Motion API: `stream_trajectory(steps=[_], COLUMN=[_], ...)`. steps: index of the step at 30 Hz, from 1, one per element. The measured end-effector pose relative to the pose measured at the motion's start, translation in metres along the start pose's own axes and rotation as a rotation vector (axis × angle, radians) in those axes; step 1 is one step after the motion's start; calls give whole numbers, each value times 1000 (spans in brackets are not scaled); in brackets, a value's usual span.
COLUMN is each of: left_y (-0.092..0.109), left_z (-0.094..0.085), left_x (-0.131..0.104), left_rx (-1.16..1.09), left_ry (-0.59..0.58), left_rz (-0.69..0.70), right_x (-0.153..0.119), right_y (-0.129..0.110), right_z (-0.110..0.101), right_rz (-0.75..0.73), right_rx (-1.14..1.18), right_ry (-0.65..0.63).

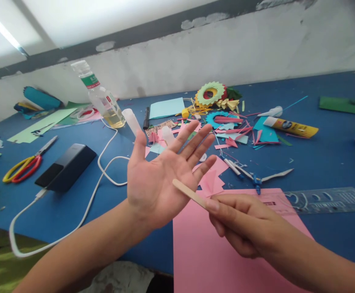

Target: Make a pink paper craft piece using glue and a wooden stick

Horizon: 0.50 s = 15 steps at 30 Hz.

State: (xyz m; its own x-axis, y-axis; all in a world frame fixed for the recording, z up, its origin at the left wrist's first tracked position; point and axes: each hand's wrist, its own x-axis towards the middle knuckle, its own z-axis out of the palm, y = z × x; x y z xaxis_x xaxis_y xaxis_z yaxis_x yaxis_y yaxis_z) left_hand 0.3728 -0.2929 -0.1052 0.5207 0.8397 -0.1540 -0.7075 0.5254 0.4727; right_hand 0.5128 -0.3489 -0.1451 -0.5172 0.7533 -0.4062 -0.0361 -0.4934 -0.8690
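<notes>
Above the near edge of the blue table (317, 162), the right hand (241, 228) pinches a flat wooden stick (189, 193) between thumb and fingers, closed on its lower end. The stick juts up and to the left out of that pinch, and its free rounded tip lies against, or just over, the palm of the left hand (162, 179); contact cannot be told for certain. The left hand is spread flat, palm toward the camera, fingers apart and pointing up to the right, holding nothing.

Under both hands lies a large pink paper sheet (214, 252), reaching over the table's near edge. Just behind the right hand are a clear plastic ruler (329, 199) and a compass with a blue hinge (256, 177). Farther back sit scattered paper scraps in pink and teal (235, 132), a folded paper rosette in green and yellow (210, 94), and a yellow glue tube (290, 127). To the left of the open hand a white cable (101, 167) runs to a black power bank (66, 167), with yellow and red scissors (23, 167) beyond and a tilted plastic bottle (102, 97) behind.
</notes>
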Motion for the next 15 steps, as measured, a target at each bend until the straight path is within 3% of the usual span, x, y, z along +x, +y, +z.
stream_trajectory(steps=[6,15], left_y=[1,-4], left_z=[0,0], left_x=[0,-2], left_rx=[16,35], left_ry=[-1,-71], left_rz=[-8,-34], right_x=[-4,5], right_y=[-6,11], right_z=[-1,3], right_rz=[68,-9], right_rx=[131,92], right_ry=[-81,-85])
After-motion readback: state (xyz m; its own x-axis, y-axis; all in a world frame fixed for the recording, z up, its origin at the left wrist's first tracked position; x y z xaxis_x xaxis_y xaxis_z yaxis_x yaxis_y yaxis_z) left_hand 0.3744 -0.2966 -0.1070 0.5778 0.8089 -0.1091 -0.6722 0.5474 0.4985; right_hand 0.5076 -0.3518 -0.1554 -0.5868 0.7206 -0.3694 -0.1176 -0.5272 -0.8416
